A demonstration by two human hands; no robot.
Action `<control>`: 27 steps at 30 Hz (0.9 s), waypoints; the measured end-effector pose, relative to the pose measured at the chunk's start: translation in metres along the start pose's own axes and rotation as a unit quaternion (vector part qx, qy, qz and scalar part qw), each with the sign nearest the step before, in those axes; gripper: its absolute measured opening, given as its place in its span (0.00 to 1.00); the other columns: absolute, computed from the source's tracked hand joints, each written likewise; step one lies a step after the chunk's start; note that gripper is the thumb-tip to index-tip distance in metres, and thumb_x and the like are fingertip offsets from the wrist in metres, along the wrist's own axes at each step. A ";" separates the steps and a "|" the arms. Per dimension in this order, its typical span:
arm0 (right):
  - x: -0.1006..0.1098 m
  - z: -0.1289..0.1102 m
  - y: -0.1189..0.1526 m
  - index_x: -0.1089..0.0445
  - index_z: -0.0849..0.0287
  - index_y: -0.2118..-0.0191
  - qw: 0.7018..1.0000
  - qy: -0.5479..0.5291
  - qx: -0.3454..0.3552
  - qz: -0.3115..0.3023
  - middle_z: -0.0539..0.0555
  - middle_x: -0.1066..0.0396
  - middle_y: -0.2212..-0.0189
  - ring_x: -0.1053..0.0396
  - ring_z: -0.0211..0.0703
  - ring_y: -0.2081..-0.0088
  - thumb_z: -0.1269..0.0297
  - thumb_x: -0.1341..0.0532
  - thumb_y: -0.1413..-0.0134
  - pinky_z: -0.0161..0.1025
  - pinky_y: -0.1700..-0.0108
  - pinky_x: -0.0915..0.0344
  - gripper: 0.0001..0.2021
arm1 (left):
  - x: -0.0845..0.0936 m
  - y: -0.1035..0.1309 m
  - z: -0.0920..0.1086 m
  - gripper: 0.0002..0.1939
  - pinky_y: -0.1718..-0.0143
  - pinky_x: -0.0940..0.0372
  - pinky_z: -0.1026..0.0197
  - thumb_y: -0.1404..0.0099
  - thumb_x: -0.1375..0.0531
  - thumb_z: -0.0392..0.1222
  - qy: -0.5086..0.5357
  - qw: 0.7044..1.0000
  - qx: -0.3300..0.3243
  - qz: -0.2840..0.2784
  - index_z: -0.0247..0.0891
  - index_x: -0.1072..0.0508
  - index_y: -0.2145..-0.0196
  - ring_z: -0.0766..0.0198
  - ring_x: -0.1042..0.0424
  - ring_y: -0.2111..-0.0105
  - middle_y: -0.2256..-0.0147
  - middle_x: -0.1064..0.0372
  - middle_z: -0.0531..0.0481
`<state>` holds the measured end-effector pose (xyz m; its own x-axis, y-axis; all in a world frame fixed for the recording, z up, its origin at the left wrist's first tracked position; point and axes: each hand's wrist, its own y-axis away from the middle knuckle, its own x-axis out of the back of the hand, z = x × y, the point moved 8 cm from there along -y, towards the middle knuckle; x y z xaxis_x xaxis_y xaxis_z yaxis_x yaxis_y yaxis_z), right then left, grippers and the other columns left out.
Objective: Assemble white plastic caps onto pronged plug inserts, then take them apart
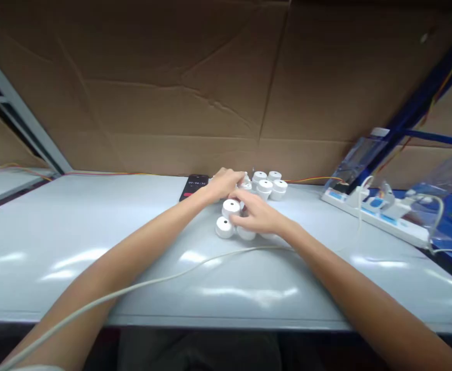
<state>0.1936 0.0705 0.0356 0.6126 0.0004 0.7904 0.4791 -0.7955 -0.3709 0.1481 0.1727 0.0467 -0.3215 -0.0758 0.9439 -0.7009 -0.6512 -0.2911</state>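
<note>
Caps [231, 206] are being handled in groups, seemingly for easy reach; one is being straddled by right hand [259, 215], fingers spread; pinching there or by left hand [226, 182] cannot be told.

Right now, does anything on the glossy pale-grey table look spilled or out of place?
Nothing looks spilled. The thin white cable seems odd: it lies loose across the table and crosses in front of the left forearm, where it might snag.

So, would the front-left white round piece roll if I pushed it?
The piece would probably slide, not roll: it stands upright on the table. It's squat, so likely hard to tip. Its smooth sides might feel slippery.
</note>
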 end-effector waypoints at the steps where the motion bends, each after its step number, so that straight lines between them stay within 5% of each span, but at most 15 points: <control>1: 0.000 0.000 0.000 0.33 0.56 0.57 1.000 0.000 0.001 0.002 0.53 0.29 0.59 0.32 0.48 0.58 0.67 0.38 0.47 0.44 0.54 0.37 0.11 | -0.001 0.000 0.001 0.13 0.58 0.37 0.54 0.45 0.34 0.43 -0.008 1.000 -0.003 -0.008 0.40 0.24 0.60 0.45 0.23 0.60 0.64 0.21 0.43; 11: 0.008 0.001 -0.001 0.27 0.57 0.58 1.000 0.006 0.016 0.025 0.53 0.24 0.62 0.30 0.45 0.62 0.65 0.33 0.49 0.41 0.60 0.36 0.11 | -0.001 0.001 0.003 0.18 0.52 0.35 0.54 0.43 0.34 0.44 0.008 0.999 -0.032 -0.039 0.40 0.20 0.54 0.47 0.22 0.54 0.56 0.19 0.44; 16: 0.016 0.001 -0.001 0.25 0.57 0.59 0.998 0.011 0.032 0.061 0.53 0.22 0.62 0.28 0.47 0.63 0.59 0.32 0.47 0.43 0.61 0.34 0.11 | 0.014 -0.001 -0.009 0.14 0.53 0.33 0.56 0.38 0.38 0.48 0.118 0.993 -0.007 0.028 0.39 0.17 0.59 0.52 0.23 0.56 0.58 0.18 0.46; 22: 0.041 0.013 0.000 0.25 0.58 0.56 0.984 0.066 -0.006 0.166 0.56 0.23 0.62 0.29 0.50 0.63 0.65 0.35 0.52 0.47 0.59 0.33 0.14 | 0.035 -0.001 -0.003 0.10 0.60 0.33 0.61 0.39 0.37 0.42 0.170 0.981 -0.033 0.090 0.35 0.18 0.65 0.59 0.23 0.62 0.64 0.19 0.47; 27: 0.041 0.036 0.001 0.24 0.59 0.60 0.977 0.150 -0.086 0.123 0.57 0.23 0.65 0.28 0.52 0.63 0.64 0.34 0.52 0.45 0.59 0.35 0.12 | 0.044 0.002 0.008 0.08 0.68 0.36 0.64 0.39 0.39 0.39 0.210 0.971 -0.036 0.106 0.35 0.20 0.71 0.63 0.25 0.70 0.72 0.21 0.50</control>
<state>0.2425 0.0913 0.0502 0.4709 -0.3607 0.8051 0.2118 -0.8397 -0.5001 0.1374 0.1623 0.0887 -0.6842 0.1211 0.7192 -0.6282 -0.5989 -0.4967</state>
